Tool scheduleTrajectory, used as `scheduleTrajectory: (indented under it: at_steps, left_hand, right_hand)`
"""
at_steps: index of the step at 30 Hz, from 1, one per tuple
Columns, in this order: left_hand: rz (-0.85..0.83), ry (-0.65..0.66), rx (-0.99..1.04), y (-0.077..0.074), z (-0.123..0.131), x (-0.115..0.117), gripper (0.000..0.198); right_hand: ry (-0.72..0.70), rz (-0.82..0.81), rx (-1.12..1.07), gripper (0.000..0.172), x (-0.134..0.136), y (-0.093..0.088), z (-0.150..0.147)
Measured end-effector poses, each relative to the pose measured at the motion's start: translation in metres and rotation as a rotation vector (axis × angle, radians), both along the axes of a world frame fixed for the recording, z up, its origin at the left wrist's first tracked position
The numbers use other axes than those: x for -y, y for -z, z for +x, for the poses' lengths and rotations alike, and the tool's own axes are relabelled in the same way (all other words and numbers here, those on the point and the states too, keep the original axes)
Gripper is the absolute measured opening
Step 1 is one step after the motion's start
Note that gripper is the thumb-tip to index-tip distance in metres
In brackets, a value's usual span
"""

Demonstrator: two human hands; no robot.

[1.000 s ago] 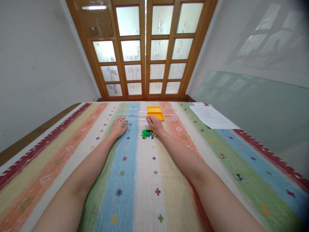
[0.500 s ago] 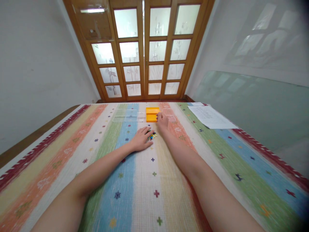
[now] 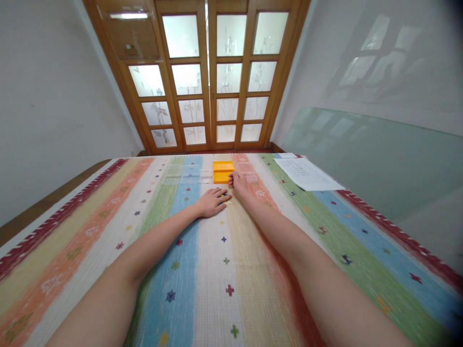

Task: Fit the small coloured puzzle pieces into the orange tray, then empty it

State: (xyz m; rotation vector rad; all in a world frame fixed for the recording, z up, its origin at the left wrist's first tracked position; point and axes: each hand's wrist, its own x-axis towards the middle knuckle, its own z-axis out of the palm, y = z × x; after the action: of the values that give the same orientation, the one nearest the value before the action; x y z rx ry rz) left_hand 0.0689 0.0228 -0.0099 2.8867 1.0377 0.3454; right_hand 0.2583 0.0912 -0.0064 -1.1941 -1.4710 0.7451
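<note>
A small pile of tiny coloured pieces [image 3: 228, 202] lies on the striped cloth, mostly covered by my left hand [image 3: 212, 202]. That hand is palm down, its fingers stretched out over the pile. Just beyond stands a yellow open box [image 3: 223, 177] with a bar across its middle. My right hand [image 3: 238, 183] is at the box's near right corner, thumb and fingers pinched together. Whatever may be between those fingertips is too small to make out. Clear plastic trays [image 3: 181, 174] lie to the left of the yellow box, and another clear tray [image 3: 249, 177] is partly behind my right hand.
The striped, patterned tablecloth [image 3: 211, 270] covers the table. White printed sheets [image 3: 307, 174] lie at the far right. Wooden doors with glass panes [image 3: 213, 96] stand beyond the table's far edge, and a pale green glass-like panel [image 3: 361, 144] leans along the right wall.
My left hand has shifted forward over the pile and covers more of the pieces. The right hand has dropped slightly toward the box's near corner. The whole view has swung slightly right.
</note>
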Motion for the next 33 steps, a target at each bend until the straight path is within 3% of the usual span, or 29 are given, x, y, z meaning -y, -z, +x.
scheduleTrajectory:
  at_steps: [3, 9, 16, 20, 25, 27, 33]
  left_hand:
    - [-0.029, 0.006, 0.029, 0.001, -0.009, -0.007, 0.058]
    - [-0.014, -0.066, 0.086, 0.002, -0.037, -0.013, 0.067]
    - [-0.074, -0.061, 0.007, 0.000, -0.060, -0.012, 0.071]
    - [-0.079, -0.107, 0.020, 0.004, -0.066, -0.010, 0.072]
    - [-0.063, -0.188, 0.069, 0.008, -0.070, -0.007, 0.066]
    - [-0.048, -0.192, 0.105, 0.006, -0.071, -0.005, 0.061]
    - [-0.033, -0.171, 0.186, 0.000, -0.071, -0.003, 0.048]
  right_hand:
    - [-0.040, -0.119, -0.077, 0.049, 0.000, 0.012, 0.005]
    - [-0.161, -0.122, -0.037, 0.043, 0.019, 0.025, 0.017]
    - [-0.230, 0.205, 0.539, 0.028, 0.040, 0.010, 0.011]
    - [-0.316, 0.290, 0.661, 0.025, 0.050, 0.008, 0.011]
    - [-0.463, 0.344, 0.788, 0.056, 0.055, 0.008, 0.013]
    - [-0.457, 0.329, 0.820, 0.062, 0.055, 0.009, 0.013]
    - [-0.319, 0.308, 0.850, 0.056, 0.056, 0.007, 0.010]
